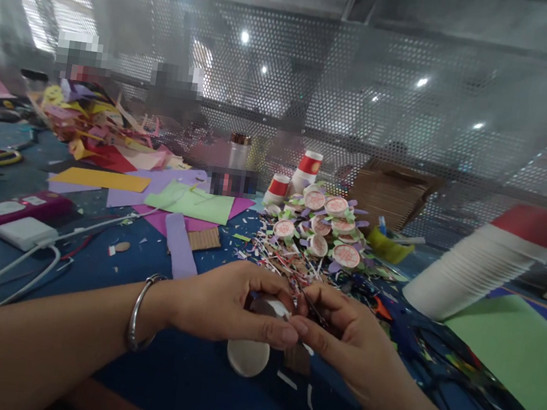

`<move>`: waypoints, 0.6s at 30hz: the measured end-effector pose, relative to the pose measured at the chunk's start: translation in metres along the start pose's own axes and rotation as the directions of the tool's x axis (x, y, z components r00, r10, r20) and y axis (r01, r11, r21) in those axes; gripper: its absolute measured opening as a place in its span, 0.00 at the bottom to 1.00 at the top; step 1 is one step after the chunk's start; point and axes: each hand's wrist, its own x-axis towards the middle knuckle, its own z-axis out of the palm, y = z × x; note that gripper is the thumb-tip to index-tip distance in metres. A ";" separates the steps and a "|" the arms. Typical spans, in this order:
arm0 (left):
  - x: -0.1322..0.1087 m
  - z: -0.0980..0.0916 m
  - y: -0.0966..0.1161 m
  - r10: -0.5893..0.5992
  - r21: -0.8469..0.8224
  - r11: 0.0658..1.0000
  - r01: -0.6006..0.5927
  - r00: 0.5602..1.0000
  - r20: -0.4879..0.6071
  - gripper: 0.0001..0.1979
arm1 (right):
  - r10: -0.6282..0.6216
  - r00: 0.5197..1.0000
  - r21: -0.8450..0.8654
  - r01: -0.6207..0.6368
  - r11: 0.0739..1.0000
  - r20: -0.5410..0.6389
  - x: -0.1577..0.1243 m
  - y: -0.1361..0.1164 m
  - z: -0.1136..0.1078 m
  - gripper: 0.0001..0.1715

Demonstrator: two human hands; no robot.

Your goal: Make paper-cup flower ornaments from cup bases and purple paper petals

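Note:
At the front of the table, my left hand point(235, 301), with a silver bangle point(139, 312) on its wrist, is closed around a small white paper piece point(276, 309), mostly hidden by the fingers. The thumb tip of my right hand point(350, 333) meets my left thumb at that piece. My right fingers are pinched together, with a thin dark thing by them that I cannot make out. Below my left hand lies a pale round disc point(247, 359). Paper scraps point(287, 380) lie beside it. Just beyond my hands is a heap of round tags with red print point(321, 226).
A tall leaning stack of paper cups point(477, 265) stands right, by a green sheet point(520, 358). Coloured paper point(193, 201), a white charger point(25, 233) with cable, and a purple box point(21, 209) lie left. Behind are cardboard point(388, 193) and a perforated metal screen point(321, 70).

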 end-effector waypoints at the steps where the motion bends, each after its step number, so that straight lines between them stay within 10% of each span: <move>1: 0.000 0.000 -0.001 -0.010 -0.023 1.000 0.010 1.000 -0.001 0.07 | 0.002 1.000 0.000 -0.002 1.000 0.006 0.000 0.000 0.000 0.20; 18: 0.008 -0.005 -0.010 -0.165 -0.363 0.929 0.078 0.962 -0.216 0.14 | -0.091 0.988 -0.265 0.056 0.963 -0.123 -0.003 -0.001 -0.001 0.18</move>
